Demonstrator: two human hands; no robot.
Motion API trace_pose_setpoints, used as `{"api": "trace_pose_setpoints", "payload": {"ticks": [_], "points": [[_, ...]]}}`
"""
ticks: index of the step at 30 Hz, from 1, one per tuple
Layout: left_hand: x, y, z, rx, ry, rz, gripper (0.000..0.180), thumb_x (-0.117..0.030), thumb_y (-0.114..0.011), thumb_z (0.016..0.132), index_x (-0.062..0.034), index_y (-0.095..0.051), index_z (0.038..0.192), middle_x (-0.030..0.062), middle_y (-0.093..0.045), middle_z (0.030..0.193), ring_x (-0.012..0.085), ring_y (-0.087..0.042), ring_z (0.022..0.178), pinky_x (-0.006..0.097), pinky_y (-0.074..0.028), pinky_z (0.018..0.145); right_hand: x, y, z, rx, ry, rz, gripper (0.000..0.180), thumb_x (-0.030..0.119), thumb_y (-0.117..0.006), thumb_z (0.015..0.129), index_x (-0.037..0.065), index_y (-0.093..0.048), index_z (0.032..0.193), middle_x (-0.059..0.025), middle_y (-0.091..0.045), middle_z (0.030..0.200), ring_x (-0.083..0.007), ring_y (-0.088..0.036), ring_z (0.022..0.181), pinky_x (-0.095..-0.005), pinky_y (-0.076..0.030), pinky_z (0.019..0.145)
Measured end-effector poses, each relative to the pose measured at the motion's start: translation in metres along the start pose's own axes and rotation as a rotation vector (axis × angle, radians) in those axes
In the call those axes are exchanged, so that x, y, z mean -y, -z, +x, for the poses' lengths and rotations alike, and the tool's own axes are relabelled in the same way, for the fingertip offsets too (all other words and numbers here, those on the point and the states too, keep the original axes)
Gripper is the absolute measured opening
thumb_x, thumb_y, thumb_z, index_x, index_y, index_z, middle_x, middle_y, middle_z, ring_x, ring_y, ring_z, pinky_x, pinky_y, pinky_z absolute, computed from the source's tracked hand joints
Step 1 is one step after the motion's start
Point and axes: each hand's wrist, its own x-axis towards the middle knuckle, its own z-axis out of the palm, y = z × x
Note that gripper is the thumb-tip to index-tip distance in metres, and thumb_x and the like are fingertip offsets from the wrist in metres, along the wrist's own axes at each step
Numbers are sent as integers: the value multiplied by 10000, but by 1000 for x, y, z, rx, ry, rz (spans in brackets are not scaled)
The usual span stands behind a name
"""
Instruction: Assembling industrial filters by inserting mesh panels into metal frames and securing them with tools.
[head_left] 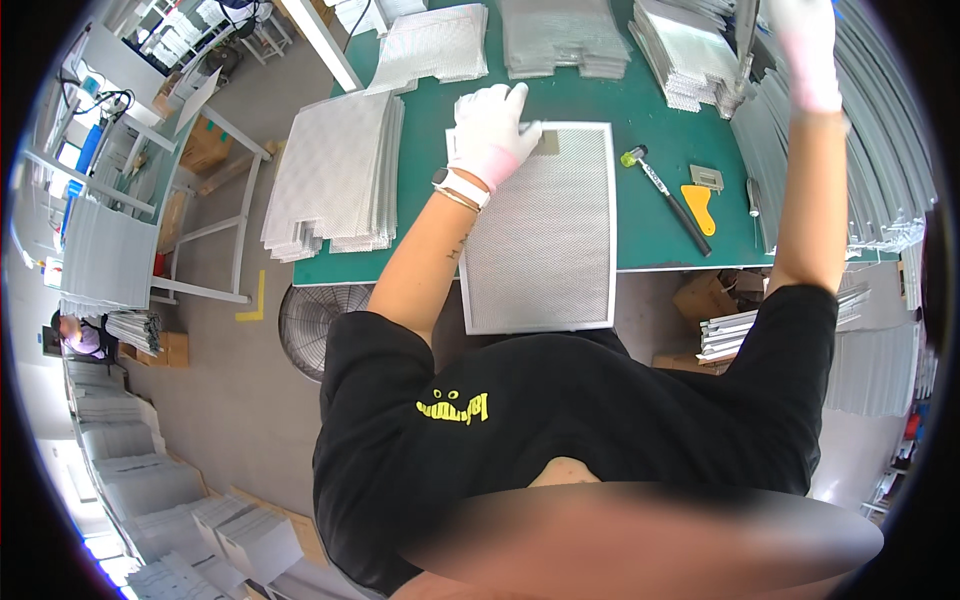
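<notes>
A rectangular silver mesh panel with a metal frame point(540, 230) lies on the green table and juts over its near edge toward my body. My left hand point(490, 130), in a white glove with a pink cuff, is over the panel's far left corner with its fingers apart. A small tan patch point(548, 143) shows on the mesh beside it. My right hand point(803, 45), gloved the same way, reaches far right beside a metal post point(745, 40). Its fingers are cut off by the picture's upper edge, so what it touches is hidden.
Mesh sheets are stacked left point(335, 170) and along the back point(560, 35). A hammer point(665, 200), yellow scraper point(697, 208), small metal plate point(706, 178) and screwdriver point(752, 197) lie right. Frame pieces point(840, 150) crowd the right edge. A floor fan point(318, 325) stands below left.
</notes>
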Motion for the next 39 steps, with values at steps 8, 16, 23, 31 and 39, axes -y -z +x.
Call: {"api": "trace_pose_setpoints", "payload": {"ticks": [8,16,23,31,39], "points": [[22,32,-158,-42,141,-243,499,-210,-747,804,-5,-613,1239,173,-627,1222,379,-568,1194,485,-410,1050,-11,74,-303,891,-478,-893,546,113,-664,860,82,-538,1391,-188,-632,1178,-363,-607,1099,-462,-486,960],[-13,26,-345,216,986,-1181,577,-309,-596,1005,11,-426,1454,132,-580,1315,178,-614,1072,321,-510,922,-27,48,-336,742,-661,-533,498,119,-489,1002,128,-407,1493,-203,-597,989,-412,-618,895,-477,-525,764],[-28,30,-333,422,1236,-1489,516,-333,-538,1036,-8,-480,1433,47,-676,1138,104,-641,862,258,-508,748,-20,12,-330,1014,-736,-723,516,163,-507,1004,179,-401,1508,-190,-619,975,-390,-632,817,-477,-528,719],[-38,45,-318,449,1223,-1392,462,-244,-589,1005,6,-507,1385,47,-664,1121,88,-608,835,253,-499,761,-4,-97,-305,621,-383,-246,541,156,-509,982,178,-403,1512,-184,-627,987,-380,-648,885,-455,-544,779],[-39,39,-331,391,1096,-1558,636,-122,-712,899,48,-420,1437,74,-614,1230,107,-619,955,282,-509,865,17,-158,-303,1222,-467,-506,542,171,-478,996,251,-376,1523,-162,-624,965,-350,-677,777,-464,-566,678]]}}
